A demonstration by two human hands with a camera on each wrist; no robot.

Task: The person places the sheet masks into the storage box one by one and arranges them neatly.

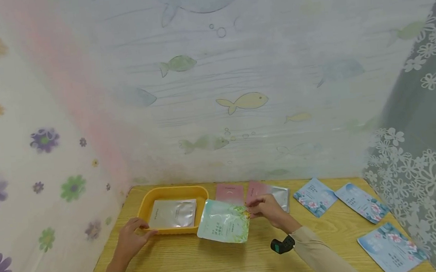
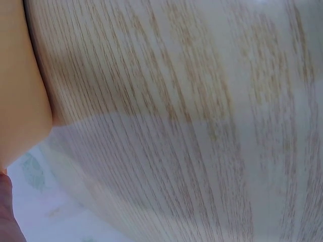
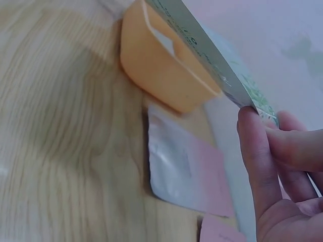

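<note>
My right hand (image 1: pixel 269 211) pinches a light green face mask packet (image 1: pixel 222 222) by its right edge, between thumb and fingers. The packet is raised off the table, beside the front right corner of a yellow plastic basket (image 1: pixel 171 231); in the right wrist view it shows nearly edge-on. Inside the basket lies a silvery-beige packet (image 1: pixel 173 213). My left hand (image 1: pixel 131 239) grips the basket at its front left corner, fingers over the rim and thumb along the front. The left wrist view holds mostly table, with the basket wall (image 2: pixel 20 75) at its left edge.
Two pink-and-silver packets (image 1: pixel 229 193) lie behind the green one, near the wall, the second (image 1: pixel 280 196) partly behind my right hand. Three blue floral packets (image 1: pixel 315 197) are spread over the right side of the wooden table (image 1: pixel 197 265). A fish-patterned curtain (image 1: pixel 240 130) hangs behind.
</note>
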